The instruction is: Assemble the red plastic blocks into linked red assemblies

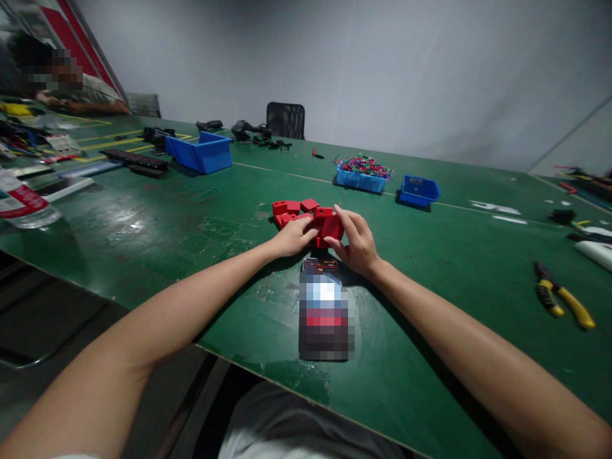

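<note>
Several red blocks with small round holes sit in a cluster in the middle of the green table. My right hand [357,243] grips a red block [331,227] at the cluster's right end, thumb on the near side and fingers at its far edge. My left hand [292,237] is closed against the left side of the same red blocks, its thumb pointing right; its other fingertips are partly hidden. Behind my left hand lie more red blocks [292,207]. Just in front of both hands, a phone [322,347] rests flat with its screen lit.
Pliers [559,296] with yellow-black handles lie at right. Beyond my hands stand a blue bin of coloured wires [362,181], a small blue bin [419,192] and a larger blue bin [203,156]. A bottle [29,207] is at far left. Another person [90,92] sits back left.
</note>
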{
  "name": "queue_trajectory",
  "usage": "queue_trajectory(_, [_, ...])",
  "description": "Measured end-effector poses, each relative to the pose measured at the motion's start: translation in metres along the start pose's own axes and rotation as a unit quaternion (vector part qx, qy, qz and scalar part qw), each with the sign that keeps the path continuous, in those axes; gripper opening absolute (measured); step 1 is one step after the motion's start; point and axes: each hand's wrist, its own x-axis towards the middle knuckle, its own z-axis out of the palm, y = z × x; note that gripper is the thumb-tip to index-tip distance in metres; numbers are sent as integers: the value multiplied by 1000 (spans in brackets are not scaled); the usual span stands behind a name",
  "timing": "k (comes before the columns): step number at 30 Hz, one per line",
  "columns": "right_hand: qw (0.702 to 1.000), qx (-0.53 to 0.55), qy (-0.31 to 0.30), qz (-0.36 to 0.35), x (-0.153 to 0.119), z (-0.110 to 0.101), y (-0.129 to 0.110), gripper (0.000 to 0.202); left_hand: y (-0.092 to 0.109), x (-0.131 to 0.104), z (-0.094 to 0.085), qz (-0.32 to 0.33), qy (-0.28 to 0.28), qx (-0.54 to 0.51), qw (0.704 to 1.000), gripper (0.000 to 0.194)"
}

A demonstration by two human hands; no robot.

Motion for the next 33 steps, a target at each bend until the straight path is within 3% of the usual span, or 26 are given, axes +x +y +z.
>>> queue_trajectory(9, [1000, -14, -3, 20, -2, 2, 2, 66, 1, 0, -1, 3, 0, -3, 1000, 19])
queue_trajectory(17, [998, 35, 44, 26, -2, 4, 2, 63, 1, -1, -1, 13, 0, -18, 1000, 25])
queue_trajectory(33, [998, 64, 15, 27, 1, -2, -1, 49, 0, -1, 0, 5, 2, 4, 1000, 22])
